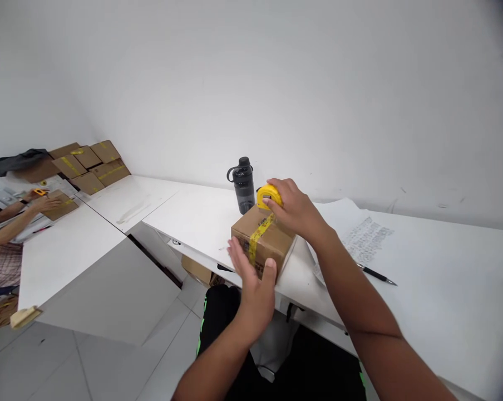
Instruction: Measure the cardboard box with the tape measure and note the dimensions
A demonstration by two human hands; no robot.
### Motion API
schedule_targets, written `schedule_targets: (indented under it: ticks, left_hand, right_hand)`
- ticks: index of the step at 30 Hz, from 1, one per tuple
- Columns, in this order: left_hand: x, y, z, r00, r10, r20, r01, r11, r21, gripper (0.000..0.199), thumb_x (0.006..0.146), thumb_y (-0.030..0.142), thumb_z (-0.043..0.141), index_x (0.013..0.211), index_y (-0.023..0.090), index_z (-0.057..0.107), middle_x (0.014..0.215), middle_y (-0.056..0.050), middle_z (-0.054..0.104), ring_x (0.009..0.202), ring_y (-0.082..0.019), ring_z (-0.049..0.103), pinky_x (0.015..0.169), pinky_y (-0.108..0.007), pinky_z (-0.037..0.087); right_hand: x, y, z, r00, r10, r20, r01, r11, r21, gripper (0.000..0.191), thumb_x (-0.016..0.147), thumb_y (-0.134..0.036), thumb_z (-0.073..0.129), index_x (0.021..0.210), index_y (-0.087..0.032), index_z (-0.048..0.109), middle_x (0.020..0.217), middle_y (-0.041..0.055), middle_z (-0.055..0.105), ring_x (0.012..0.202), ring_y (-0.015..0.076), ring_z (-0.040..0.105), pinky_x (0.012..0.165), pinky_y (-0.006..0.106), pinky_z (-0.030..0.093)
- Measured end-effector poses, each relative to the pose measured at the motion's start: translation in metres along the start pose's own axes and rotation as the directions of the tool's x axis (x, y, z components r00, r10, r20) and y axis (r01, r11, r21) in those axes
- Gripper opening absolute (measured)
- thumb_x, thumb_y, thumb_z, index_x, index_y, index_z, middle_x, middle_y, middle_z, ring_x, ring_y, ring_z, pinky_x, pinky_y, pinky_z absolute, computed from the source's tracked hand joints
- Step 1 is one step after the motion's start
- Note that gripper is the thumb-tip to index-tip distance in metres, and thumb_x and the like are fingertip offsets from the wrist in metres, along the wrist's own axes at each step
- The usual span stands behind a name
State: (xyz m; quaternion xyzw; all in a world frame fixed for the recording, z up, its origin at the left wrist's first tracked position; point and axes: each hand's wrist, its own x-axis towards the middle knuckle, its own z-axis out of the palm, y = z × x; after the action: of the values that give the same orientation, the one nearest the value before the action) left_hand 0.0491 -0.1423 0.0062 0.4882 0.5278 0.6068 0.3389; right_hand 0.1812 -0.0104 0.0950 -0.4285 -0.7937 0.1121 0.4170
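A small cardboard box point(272, 239) with a strip of yellow tape over its top sits near the front edge of the white table. My left hand point(254, 284) spans the box's near side, its fingers at the left edge and its thumb at the right, steadying it. Above the far part of the box, my right hand point(293, 209) grips a yellow tape measure point(269, 196), thumb on its face. Whether any blade is pulled out is hidden from view.
Behind the box stands a dark water bottle point(243, 186). Handwritten paper point(366, 236) and a pen point(376, 274) lie on the right. At far left, another person's hand point(45, 203) touches a flat box point(62, 206), near stacked taped cartons point(105, 170). The wall borders the table.
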Motion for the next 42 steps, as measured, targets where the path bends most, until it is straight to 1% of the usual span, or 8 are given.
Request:
schedule_targets:
  ticks: [4, 8, 11, 14, 27, 32, 36, 42]
  left_hand:
    - [0.016, 0.033, -0.026, 0.934, 0.279, -0.225, -0.233, 0.949, 0.211, 0.069, 0.088, 0.044, 0.059, 0.149, 0.034, 0.028, 0.164, -0.003, 0.017, 0.152, -0.028, 0.005, 0.123, -0.045, 0.008]
    - [0.074, 0.028, -0.049, 0.993, 0.12, 0.008, -0.119, 0.976, 0.181, 0.059, 0.081, 0.039, 0.07, 0.135, 0.029, 0.049, 0.15, -0.008, 0.044, 0.143, -0.03, 0.033, 0.118, -0.049, 0.024]
    - [0.094, 0.01, -0.05, 0.964, -0.047, 0.26, 0.059, 0.998, -0.037, 0.06, 0.076, 0.037, 0.073, 0.131, 0.026, 0.052, 0.139, -0.01, 0.055, 0.127, -0.03, 0.052, 0.106, -0.047, 0.041]
    - [0.089, -0.002, -0.045, 0.959, -0.083, 0.273, 0.147, 0.964, -0.223, 0.052, 0.077, 0.035, 0.07, 0.125, 0.023, 0.054, 0.125, -0.009, 0.063, 0.112, -0.025, 0.061, 0.098, -0.041, 0.047]
    - [0.055, -0.019, -0.033, 0.982, -0.001, 0.187, 0.061, 0.947, -0.316, 0.07, 0.081, 0.035, 0.07, 0.143, 0.031, 0.037, 0.144, -0.006, 0.05, 0.131, -0.024, 0.049, 0.106, -0.036, 0.043]
    - [0.049, -0.019, -0.023, 0.999, 0.0, 0.05, 0.013, 0.967, -0.254, 0.059, 0.081, 0.036, 0.068, 0.135, 0.024, 0.049, 0.136, -0.008, 0.058, 0.123, -0.025, 0.056, 0.102, -0.037, 0.045]
    - [0.043, -0.021, -0.018, 0.988, 0.023, -0.155, -0.039, 0.994, -0.103, 0.049, 0.084, 0.031, 0.062, 0.132, 0.02, 0.056, 0.137, -0.008, 0.059, 0.126, -0.024, 0.054, 0.106, -0.037, 0.042]
    - [0.044, -0.028, -0.019, 0.983, 0.072, -0.17, -0.077, 0.997, -0.02, 0.047, 0.084, 0.029, 0.06, 0.131, 0.022, 0.061, 0.139, -0.007, 0.059, 0.132, -0.025, 0.05, 0.114, -0.04, 0.035]
  right_hand:
    - [0.0, -0.004, 0.007, 1.0, -0.022, 0.005, 0.022, 0.996, 0.081, 0.051, 0.096, -0.044, 0.037, 0.143, -0.026, 0.037, 0.133, 0.0128, 0.047, 0.116, 0.0317, 0.055, 0.094, 0.044, 0.046]
    - [-0.004, -0.014, 0.013, 0.99, -0.093, 0.108, 0.07, 0.977, 0.202, 0.049, 0.097, -0.044, 0.036, 0.143, -0.027, 0.036, 0.135, 0.0118, 0.046, 0.117, 0.0295, 0.054, 0.097, 0.044, 0.045]
    - [-0.008, -0.022, 0.016, 0.96, -0.154, 0.235, 0.093, 0.963, 0.254, 0.045, 0.097, -0.043, 0.038, 0.139, -0.029, 0.04, 0.136, 0.0098, 0.048, 0.114, 0.0284, 0.056, 0.095, 0.044, 0.046]
    - [-0.01, -0.027, 0.018, 0.924, -0.198, 0.327, 0.105, 0.954, 0.28, 0.041, 0.095, -0.042, 0.041, 0.135, -0.03, 0.045, 0.135, 0.0076, 0.05, 0.112, 0.0267, 0.057, 0.093, 0.042, 0.047]
    - [-0.012, -0.031, 0.02, 0.881, -0.207, 0.425, 0.097, 0.959, 0.266, 0.048, 0.093, -0.038, 0.046, 0.14, -0.028, 0.042, 0.141, 0.0072, 0.049, 0.117, 0.0271, 0.056, 0.097, 0.043, 0.046]
    - [-0.014, -0.031, 0.02, 0.865, -0.201, 0.46, 0.11, 0.97, 0.216, 0.05, 0.094, -0.039, 0.043, 0.144, -0.032, 0.042, 0.139, 0.0053, 0.051, 0.117, 0.0272, 0.057, 0.097, 0.043, 0.047]
    - [-0.02, -0.023, 0.003, 0.871, -0.203, 0.448, 0.132, 0.974, 0.185, 0.048, 0.093, -0.042, 0.047, 0.141, -0.037, 0.048, 0.136, 0.0036, 0.054, 0.119, 0.0277, 0.057, 0.099, 0.044, 0.047]
    - [-0.059, 0.012, -0.048, 0.92, -0.029, 0.392, -0.023, 0.992, 0.127, 0.046, 0.089, -0.048, 0.056, 0.134, -0.034, 0.052, 0.136, 0.0044, 0.056, 0.117, 0.0268, 0.058, 0.093, 0.041, 0.053]
